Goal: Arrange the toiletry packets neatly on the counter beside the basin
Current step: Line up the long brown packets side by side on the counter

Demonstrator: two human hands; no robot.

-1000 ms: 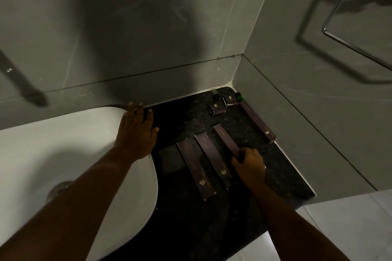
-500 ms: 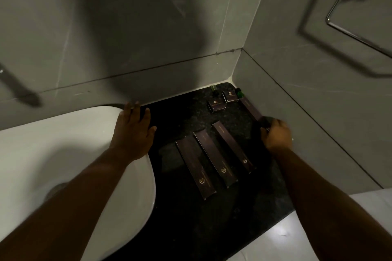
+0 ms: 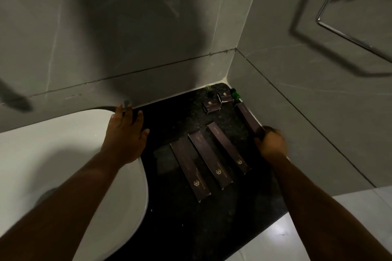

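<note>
Head view shows most of my tidying done: three long brown packets lie side by side on the black counter point(image 3: 186, 229) beside the white basin point(image 3: 63, 154), roughly parallel with their gold logos at the near ends. The left long packet point(image 3: 189, 170) and the middle long packet point(image 3: 210, 160) sit just beside each other, and the right long packet point(image 3: 228, 147) lies a little apart from them and further back, so the row steps rather than lines up. Two small square boxes point(image 3: 211, 106) sit near the back corner, with what look like two green-capped bottles point(image 3: 235, 95) behind them, too dim to tell more. What I judge is left is the fourth long packet point(image 3: 248, 117), which lies along the right wall point(image 3: 297, 112), well apart from the row. My right hand point(image 3: 271, 144) is curled closed over its near end, though blur hides how firmly the fingers grip. My left hand point(image 3: 125, 133) rests flat with fingers spread on the basin's rim at the counter's edge, holding nothing, arm stretched forward as a brace. I judge this packet needs bringing over and the ends evening up.
</note>
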